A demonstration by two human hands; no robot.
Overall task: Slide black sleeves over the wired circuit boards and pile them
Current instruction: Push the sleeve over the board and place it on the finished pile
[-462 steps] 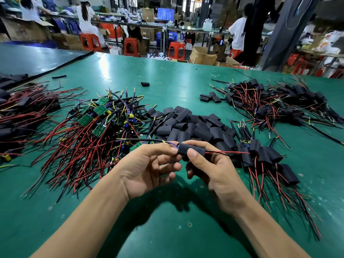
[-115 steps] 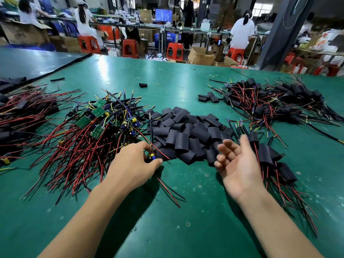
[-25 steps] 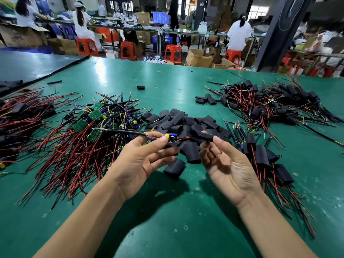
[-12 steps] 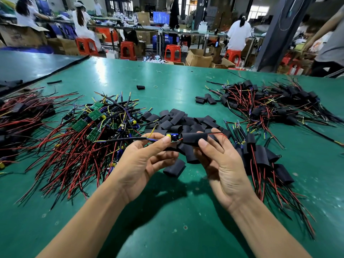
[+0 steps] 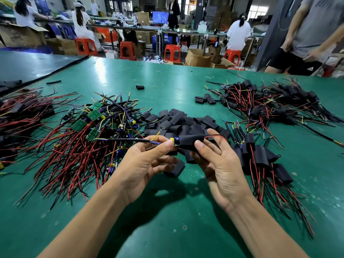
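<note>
My left hand (image 5: pixel 149 162) pinches a wired circuit board (image 5: pixel 174 141) by its end, its black cable running off to the left. My right hand (image 5: pixel 217 164) pinches a black sleeve (image 5: pixel 189 140) that covers most of that board; red wires stick out of the sleeve's right end. Both hands hover above the green table (image 5: pixel 167 211). A heap of bare green boards with red wires (image 5: pixel 89 133) lies on the left. Loose black sleeves (image 5: pixel 178 123) are heaped behind my hands. Sleeved boards (image 5: pixel 260 157) lie in a pile on the right.
A bigger pile of sleeved boards (image 5: pixel 270 105) sits at the far right, another wire pile (image 5: pixel 20 112) at the far left. One loose sleeve (image 5: pixel 176 169) lies under my hands. A person (image 5: pixel 309 34) stands at the table's far right corner.
The sleeve has slid further left along the red wires and over the board. A person has walked into view at the far right.
</note>
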